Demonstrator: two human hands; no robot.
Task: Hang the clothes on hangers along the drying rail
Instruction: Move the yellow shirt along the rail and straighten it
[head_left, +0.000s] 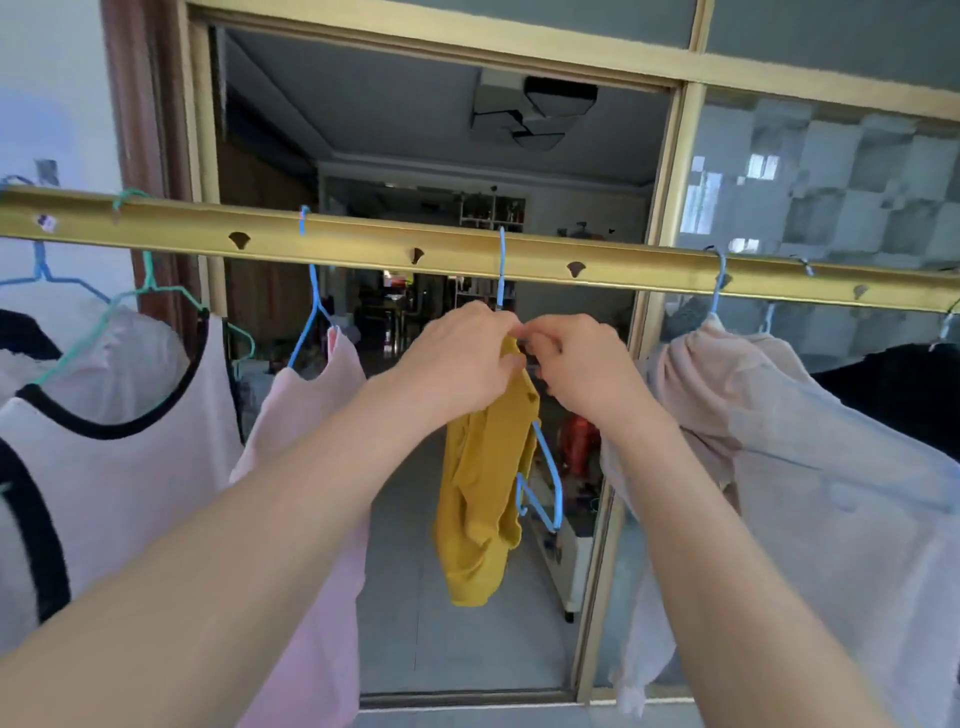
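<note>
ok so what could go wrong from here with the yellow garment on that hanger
The yellow garment hangs bunched on one side of the blue hanger, which dangles steeply tilted; it may slide off if the left hand lets go. Tugging could also lift the hook off the gold rail.

Bright, even daylight on the foreground; shadows soft and weak. Interior room (441, 171) past the open doorway dim and grey, detail lost low down. Clear glass door pane (810, 182) at right carries pale window reflections. Long gold metal drying rail (363, 244) bows and tilts: wide-angle distortion. White sleeveless top with black trim (130, 457) at left edge smeared, stretched. Overall soft, slight blur.
</note>
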